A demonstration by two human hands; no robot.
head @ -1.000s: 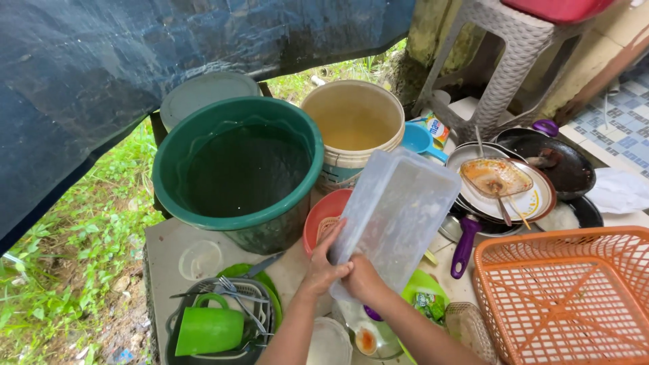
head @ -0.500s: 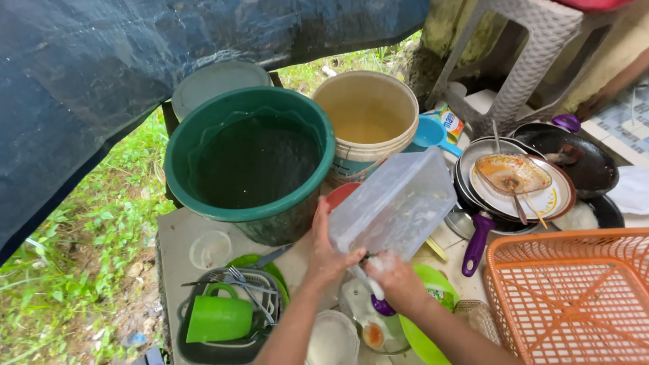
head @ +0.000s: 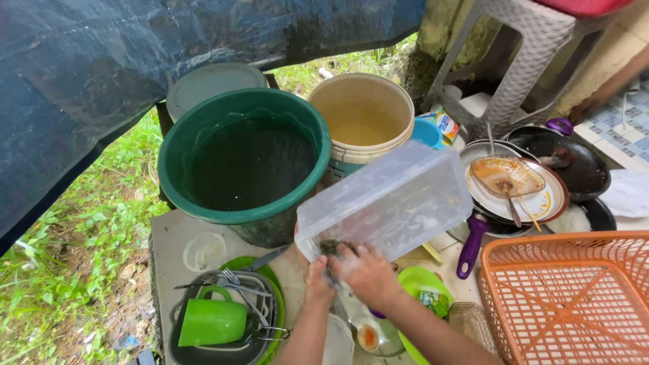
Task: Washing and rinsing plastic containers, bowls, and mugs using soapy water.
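Both hands are on the clear plastic container [head: 389, 203], which hangs tilted over the middle of the wash area, its long body running up and to the right. The left hand [head: 316, 282] grips the container's near lower corner from underneath, fingers curled against it. The right hand [head: 365, 270], soapy, presses a dark scrub pad [head: 331, 247] onto the container's near end, fingers closed over the pad. Just left of the container sits the big green tub [head: 245, 164] full of water, and behind it the cream bucket [head: 363, 118] holds cloudy water. To the right, a stack of dirty plates [head: 517, 192] with spoons lies beside a dark pan [head: 564, 159], and a purple-handled utensil [head: 468, 247] pokes out below them. Near right, the orange basket [head: 571, 297]. Near left, a green mug [head: 211, 322] lies on its side in a tray with forks [head: 233, 280].
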